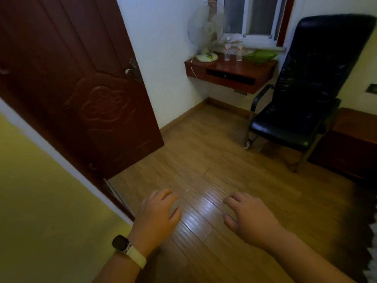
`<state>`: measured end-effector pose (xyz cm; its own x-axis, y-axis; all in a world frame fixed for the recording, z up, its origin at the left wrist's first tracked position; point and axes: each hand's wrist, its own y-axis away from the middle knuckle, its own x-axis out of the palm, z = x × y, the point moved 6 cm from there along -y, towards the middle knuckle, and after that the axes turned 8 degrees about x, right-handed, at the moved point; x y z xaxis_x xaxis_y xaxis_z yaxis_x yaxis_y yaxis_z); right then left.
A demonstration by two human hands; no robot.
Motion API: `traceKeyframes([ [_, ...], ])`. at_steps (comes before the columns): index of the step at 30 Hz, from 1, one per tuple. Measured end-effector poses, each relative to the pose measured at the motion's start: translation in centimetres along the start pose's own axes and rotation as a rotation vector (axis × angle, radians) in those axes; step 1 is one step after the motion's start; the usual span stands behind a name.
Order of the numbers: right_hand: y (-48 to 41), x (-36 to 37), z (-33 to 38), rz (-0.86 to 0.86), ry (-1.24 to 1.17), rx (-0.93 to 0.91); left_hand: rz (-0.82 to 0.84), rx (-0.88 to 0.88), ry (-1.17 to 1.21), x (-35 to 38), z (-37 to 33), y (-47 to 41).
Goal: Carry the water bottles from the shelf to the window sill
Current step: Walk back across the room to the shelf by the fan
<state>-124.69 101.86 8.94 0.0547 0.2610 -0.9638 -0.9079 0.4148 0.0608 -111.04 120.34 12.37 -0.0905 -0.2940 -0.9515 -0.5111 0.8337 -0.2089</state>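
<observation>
Clear water bottles (227, 51) stand upright; left hand (157, 215) and right hand (253, 217) empty, fingers (234, 199) loose.

Bare forearms; black watch (120, 243), pale strap, left wrist

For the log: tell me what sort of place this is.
Probably a small private room, perhaps a bedroom or study: carved wooden door, black armchair, and a wall-mounted shelf under the window.

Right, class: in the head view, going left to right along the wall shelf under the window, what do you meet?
On the shelf: white fan → left water bottle → right water bottle → green item. Past the shelf's right end stands the black chair.
</observation>
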Motion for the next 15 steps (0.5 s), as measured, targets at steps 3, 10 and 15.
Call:
traceKeyframes([
  [3,-2.9,-0.7,-1.9,-0.022,0.003,0.022,0.022,0.003,0.025,1.0,0.9,-4.1],
  [10,-11.9,-0.9,-4.9,0.011,0.037,0.081,0.059,0.023,0.071,4.3,4.5,-13.6],
  [15,-21.4,-2.0,-7.1,-0.012,0.081,0.154,0.083,0.041,0.150,7.4,9.8,-22.7],
])
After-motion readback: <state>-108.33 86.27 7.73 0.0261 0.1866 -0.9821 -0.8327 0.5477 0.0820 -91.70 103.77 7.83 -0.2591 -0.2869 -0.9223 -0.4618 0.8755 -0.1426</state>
